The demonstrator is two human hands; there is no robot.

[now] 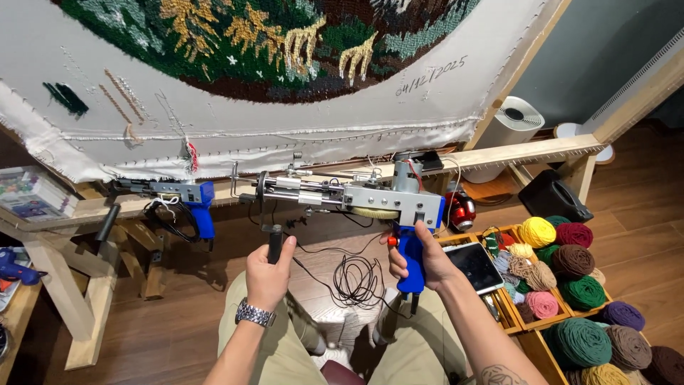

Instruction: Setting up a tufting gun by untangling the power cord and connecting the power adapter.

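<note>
A second tufting gun [187, 197] with a blue grip rests on the wooden frame rail [527, 150] at far left, untouched. The left hand [268, 274], wearing a metal wristwatch [254, 313], is wrapped fully around the black front handle [275, 242] of the held tufting gun [349, 196], fingers closed tight. The gun lies level, just below the stretched white backing cloth [285, 121]. The right hand [420, 260] clamps the blue rear grip [411, 260], fingers curled shut around it. Its black cord [356, 281] hangs coiled between the knees. Yarn balls [573, 264] fill crates at right.
</note>
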